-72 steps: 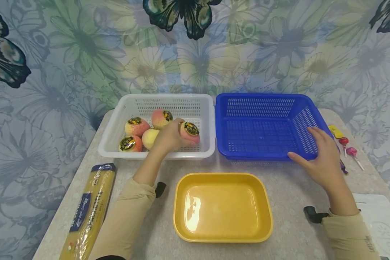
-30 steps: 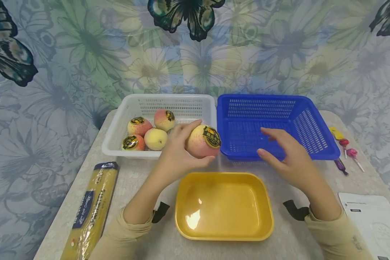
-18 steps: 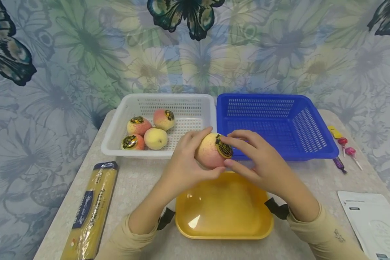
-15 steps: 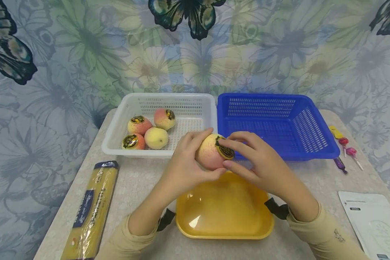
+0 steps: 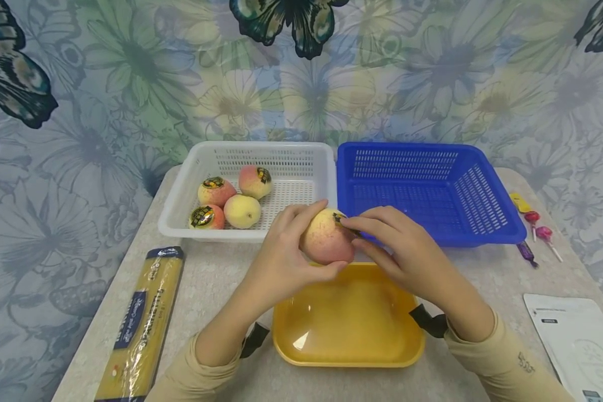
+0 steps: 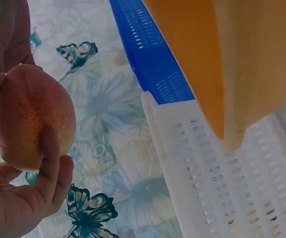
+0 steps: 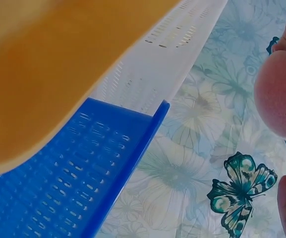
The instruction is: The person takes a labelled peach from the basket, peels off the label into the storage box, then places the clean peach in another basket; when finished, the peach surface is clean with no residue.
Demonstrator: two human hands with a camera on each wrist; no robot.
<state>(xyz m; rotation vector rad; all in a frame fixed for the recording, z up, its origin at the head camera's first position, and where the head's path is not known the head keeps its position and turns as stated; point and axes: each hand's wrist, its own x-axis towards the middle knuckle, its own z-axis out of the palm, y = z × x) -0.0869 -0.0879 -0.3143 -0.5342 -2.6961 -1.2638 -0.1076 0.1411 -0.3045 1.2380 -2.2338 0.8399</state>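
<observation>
floral backdrop, left hand (image 5: 281, 262) grips peach (image 5: 325, 241), right hand (image 5: 407, 257) pinches its half-hidden sticker (image 5: 343, 220)

A pasta packet (image 5: 138, 324) lies along the table's left edge. Lollipops (image 5: 539, 230) sit at the right edge, with a white pouch (image 5: 578, 340) at the near right corner.

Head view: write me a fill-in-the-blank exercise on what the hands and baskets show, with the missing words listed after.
1. The left hand grips a ____ above the yellow tray.
2. The right hand pinches the ____ stuck on that fruit.
3. The white basket holds ____ fruits.
4. The ____ basket has nothing in it.

Missing words: peach; sticker; four; blue
</observation>
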